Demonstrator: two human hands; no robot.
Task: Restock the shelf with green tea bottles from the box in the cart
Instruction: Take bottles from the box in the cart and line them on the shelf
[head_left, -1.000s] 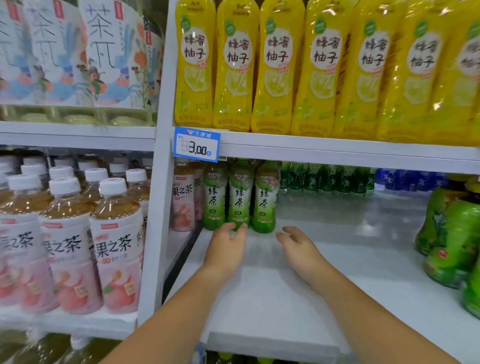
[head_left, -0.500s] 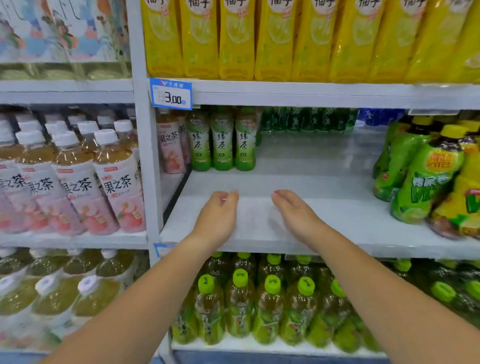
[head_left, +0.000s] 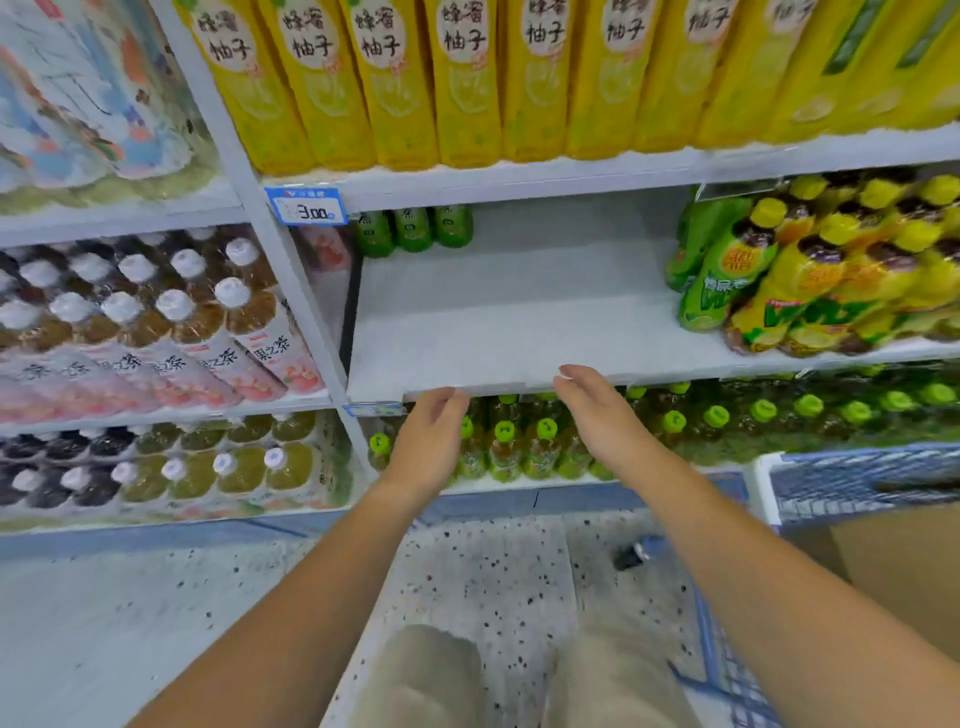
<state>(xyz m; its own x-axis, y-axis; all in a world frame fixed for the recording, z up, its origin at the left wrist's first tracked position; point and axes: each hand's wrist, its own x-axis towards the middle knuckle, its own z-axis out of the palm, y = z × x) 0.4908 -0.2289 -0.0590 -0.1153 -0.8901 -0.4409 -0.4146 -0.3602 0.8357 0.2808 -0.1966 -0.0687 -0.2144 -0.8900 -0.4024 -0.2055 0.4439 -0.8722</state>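
Three green tea bottles stand in a row at the back left of the middle shelf, just right of the blue price tag on its upper rail; only their lower halves show beneath that rail. Start at your far left: peach tea bottles with white caps fill the neighbouring bay, and darker and paler bottles sit on the level below them. Above your shelf, a line of tall yellow bottles runs across the top.

Your left hand hangs just below the front edge of the middle shelf, fingers loosely curled, empty, not touching anything I can make out. Your right hand is beside it, a little apart, palm turned inward and fingers relaxed, also empty; its fingertips reach the level of the shelf lip. Behind both hands, green-capped bottles crowd the lower shelf.

The middle shelf is bare across most of its width between the green tea and a cluster of yellow-capped green and yellow bottles at the right end. At your lower right, the blue cart stands on the speckled floor, with the brown cardboard box inside it; its contents are out of view.
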